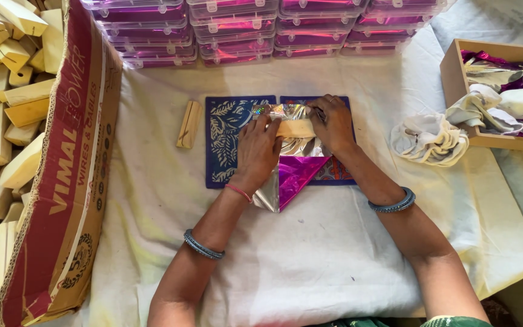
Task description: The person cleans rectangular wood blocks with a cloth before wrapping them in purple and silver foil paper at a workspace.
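Left hand (255, 151) and right hand (334, 124) both press a pale wooden block (295, 128) into a crinkly silver-and-magenta foil sheet (295, 172), on two blue patterned mats (225, 139) mid-worktop. Grip: fingers clamped on block and foil. Risks: thin foil could tear at the block's corners; the loose magenta flap could spring open; the mats could slide on the white cloth (310, 254).

head cam | looks steeply down | near, above white-clothed table (310, 260)
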